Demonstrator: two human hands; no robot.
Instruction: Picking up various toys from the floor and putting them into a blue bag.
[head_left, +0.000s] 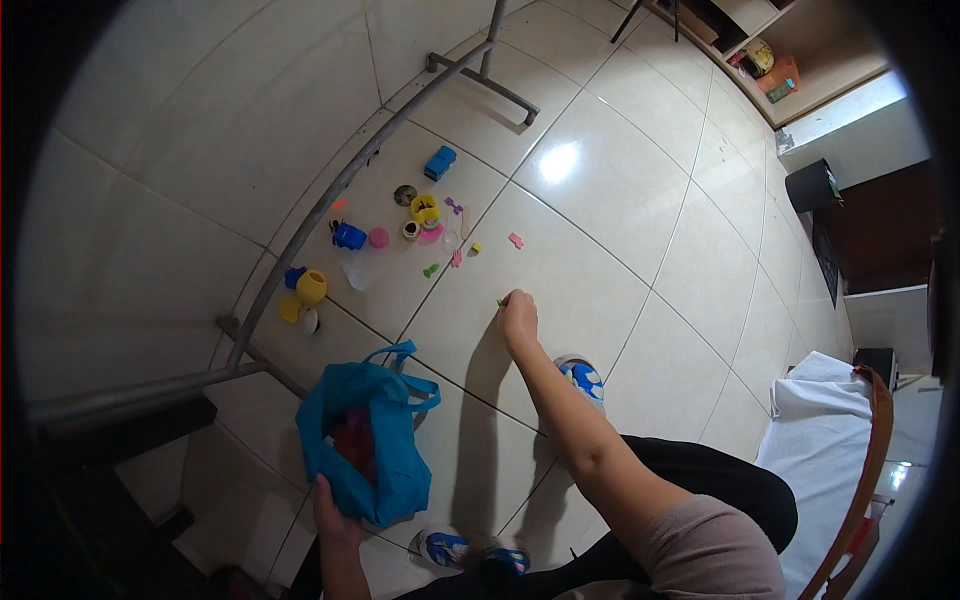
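Observation:
Between the fingertips of my right hand (518, 315) is a small green toy piece (501, 304), mostly covered by the fingers. My left hand (335, 514) grips the near edge of a turquoise fabric bag (405, 450). The bag's mouth gapes upward, and reddish and purple contents (355, 442) show inside, too dark to name. Past my right hand, small toys lie scattered on the floor: a pink piece (515, 240), a green piece (430, 271), a yellow cup (424, 208), a purple toy fork (454, 205) and a blue toy car (440, 163).
A grey metal rack frame (367, 154) runs along the tiled wall, its feet on the floor. Beside it sit a yellow round container (311, 286) and a dark blue toy (349, 235). A white cloth (814, 420) hangs at the right. A black bin (811, 186) stands farther off.

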